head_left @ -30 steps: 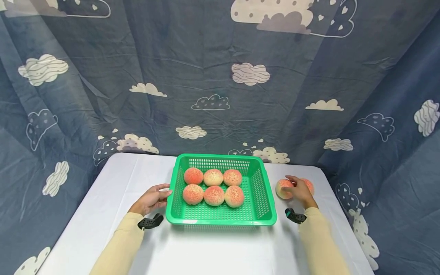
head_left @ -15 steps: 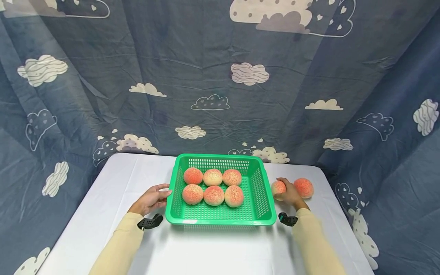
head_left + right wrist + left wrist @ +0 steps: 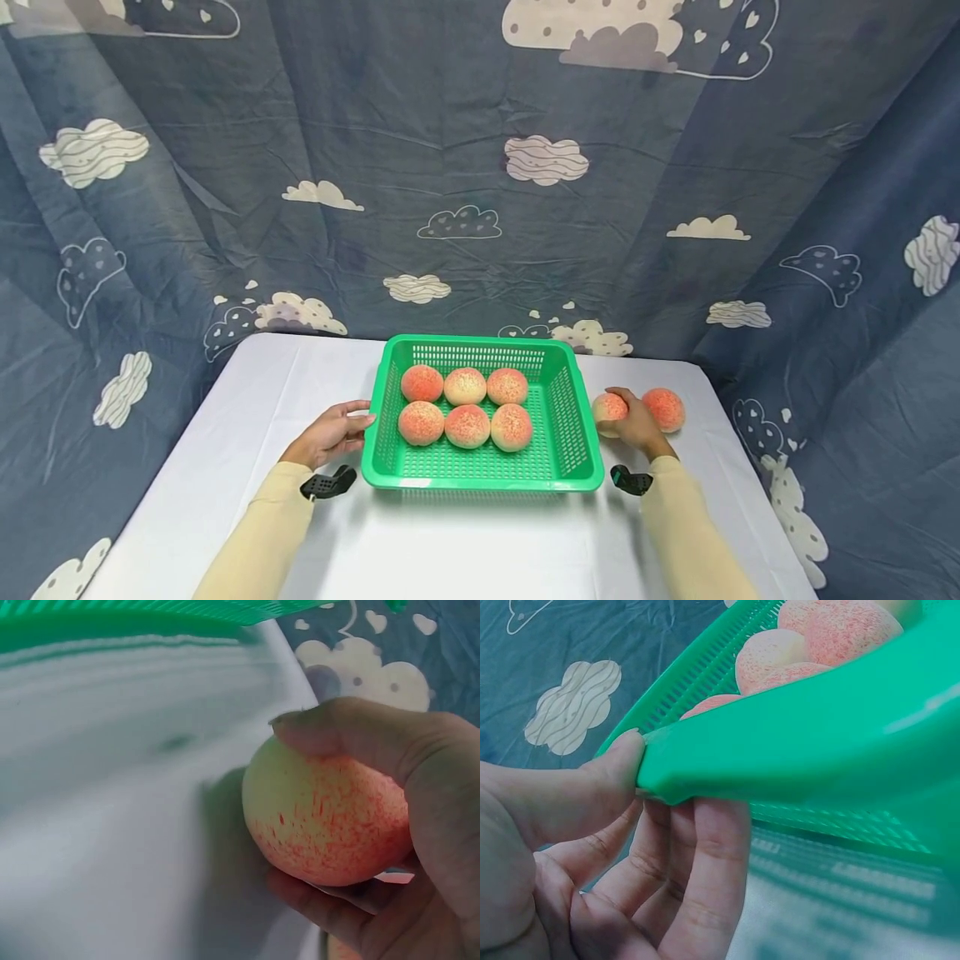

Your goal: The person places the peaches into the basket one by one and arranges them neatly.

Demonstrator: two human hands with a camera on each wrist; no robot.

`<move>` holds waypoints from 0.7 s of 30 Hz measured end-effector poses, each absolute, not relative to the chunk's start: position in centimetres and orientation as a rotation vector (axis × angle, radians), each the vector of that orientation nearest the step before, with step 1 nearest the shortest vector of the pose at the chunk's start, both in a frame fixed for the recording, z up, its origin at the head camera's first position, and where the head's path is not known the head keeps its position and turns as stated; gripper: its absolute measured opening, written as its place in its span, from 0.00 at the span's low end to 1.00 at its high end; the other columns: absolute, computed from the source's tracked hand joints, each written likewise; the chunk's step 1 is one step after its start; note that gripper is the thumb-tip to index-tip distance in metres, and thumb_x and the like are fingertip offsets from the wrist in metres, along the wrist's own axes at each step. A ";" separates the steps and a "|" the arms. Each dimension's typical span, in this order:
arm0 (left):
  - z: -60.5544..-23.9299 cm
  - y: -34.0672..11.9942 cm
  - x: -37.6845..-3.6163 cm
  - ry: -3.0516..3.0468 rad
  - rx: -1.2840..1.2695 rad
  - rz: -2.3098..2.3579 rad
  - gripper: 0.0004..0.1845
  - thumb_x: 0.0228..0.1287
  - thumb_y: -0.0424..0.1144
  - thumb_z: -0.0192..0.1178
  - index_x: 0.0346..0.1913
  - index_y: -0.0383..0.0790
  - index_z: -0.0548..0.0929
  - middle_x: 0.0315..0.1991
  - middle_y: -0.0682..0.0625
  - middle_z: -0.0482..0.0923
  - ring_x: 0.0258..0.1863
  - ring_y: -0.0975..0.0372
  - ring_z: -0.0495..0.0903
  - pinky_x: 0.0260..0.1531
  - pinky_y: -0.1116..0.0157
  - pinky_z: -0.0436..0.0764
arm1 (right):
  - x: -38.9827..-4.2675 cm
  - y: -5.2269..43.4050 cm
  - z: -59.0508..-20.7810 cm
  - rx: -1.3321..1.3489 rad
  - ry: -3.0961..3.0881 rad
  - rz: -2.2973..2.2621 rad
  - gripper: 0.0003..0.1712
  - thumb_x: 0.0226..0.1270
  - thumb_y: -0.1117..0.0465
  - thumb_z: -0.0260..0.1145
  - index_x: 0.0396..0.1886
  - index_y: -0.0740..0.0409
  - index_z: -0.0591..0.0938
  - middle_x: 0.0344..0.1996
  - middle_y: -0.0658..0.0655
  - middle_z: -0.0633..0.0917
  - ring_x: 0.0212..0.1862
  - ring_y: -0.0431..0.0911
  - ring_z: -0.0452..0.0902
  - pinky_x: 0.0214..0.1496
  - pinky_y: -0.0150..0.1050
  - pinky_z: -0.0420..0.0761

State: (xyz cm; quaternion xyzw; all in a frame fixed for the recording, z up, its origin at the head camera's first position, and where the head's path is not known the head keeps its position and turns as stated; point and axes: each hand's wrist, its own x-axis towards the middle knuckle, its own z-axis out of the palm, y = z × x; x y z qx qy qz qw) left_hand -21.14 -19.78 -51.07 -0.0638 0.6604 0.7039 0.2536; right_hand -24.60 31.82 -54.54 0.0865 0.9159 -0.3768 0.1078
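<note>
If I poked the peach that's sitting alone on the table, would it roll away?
Probably, yes. The loose peach looks round all over and sits on a smooth, flat white table with nothing beside it to stop it. It looks firm: the peach in the right hand keeps its shape in the wrist view under thumb and fingers. So a poke likely sends it rolling.

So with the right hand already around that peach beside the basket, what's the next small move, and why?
Probably lift the peach and carry it left over the green basket rim. The right hand grips it on the table, six peaches already sit inside, and the left hand holds the basket's left edge.
</note>
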 end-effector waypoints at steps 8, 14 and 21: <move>-51.1 -19.7 -21.2 1.789 -0.159 1.919 0.27 0.72 0.32 0.52 0.69 0.25 0.58 0.33 0.51 0.83 0.31 0.65 0.82 0.34 0.67 0.82 | -24.0 32.4 -52.0 0.194 2.694 -1.217 0.44 0.55 0.57 0.71 0.70 0.59 0.62 0.61 0.71 0.69 0.56 0.63 0.69 0.53 0.55 0.74; -51.2 -19.7 -21.3 1.792 -0.173 1.915 0.27 0.72 0.32 0.52 0.68 0.26 0.59 0.33 0.51 0.82 0.31 0.65 0.81 0.33 0.68 0.82 | -23.1 32.6 -49.1 0.126 2.669 -1.243 0.45 0.57 0.55 0.72 0.71 0.57 0.62 0.61 0.70 0.68 0.53 0.59 0.69 0.41 0.41 0.76; -51.1 -19.7 -21.2 1.785 -0.188 1.919 0.27 0.72 0.31 0.52 0.69 0.26 0.59 0.33 0.52 0.82 0.30 0.66 0.81 0.33 0.68 0.82 | -22.8 32.9 -45.9 -0.036 2.674 -1.235 0.44 0.57 0.57 0.72 0.71 0.60 0.63 0.59 0.70 0.71 0.53 0.59 0.70 0.45 0.41 0.73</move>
